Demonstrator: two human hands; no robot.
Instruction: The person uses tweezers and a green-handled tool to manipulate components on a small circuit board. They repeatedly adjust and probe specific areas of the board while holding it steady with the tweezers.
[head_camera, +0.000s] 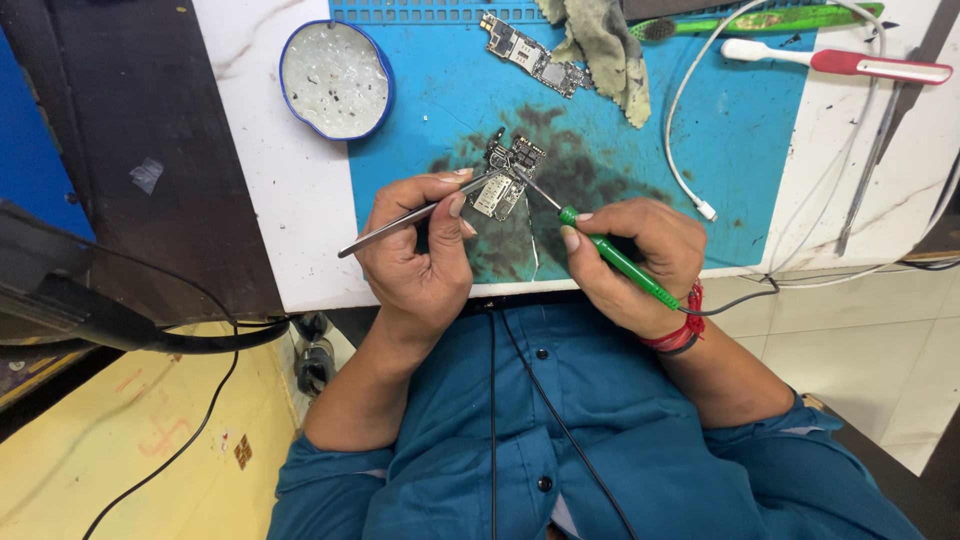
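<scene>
Closest to my lens is the teal button-up shirt (560, 450), with two thin black cords running down its front. Above it my left hand (420, 250) has its thumb and fingers pinched together on long silver metal tweezers (415, 213), whose tips reach toward one o'clock onto a small bare phone circuit board (508, 178). My right hand (635, 262), a red thread band at its wrist, has its fingers wrapped tight round a slim green-handled soldering iron (622, 262); its metal tip points to eleven o'clock and meets the same board. That board lies on a dark-stained patch of the blue rubber work mat (740, 130), just beyond both hands. At twelve o'clock from it sits a second, longer circuit board (530, 55), beside a crumpled grey-green cloth (605, 45). At ten o'clock a round blue-rimmed tin of pale paste (335, 80) rests on the white marble tabletop (270, 190). At two o'clock lie a green toothbrush (770, 20), a red-and-white toothbrush (840, 62) and a white cable (680, 130).
</scene>
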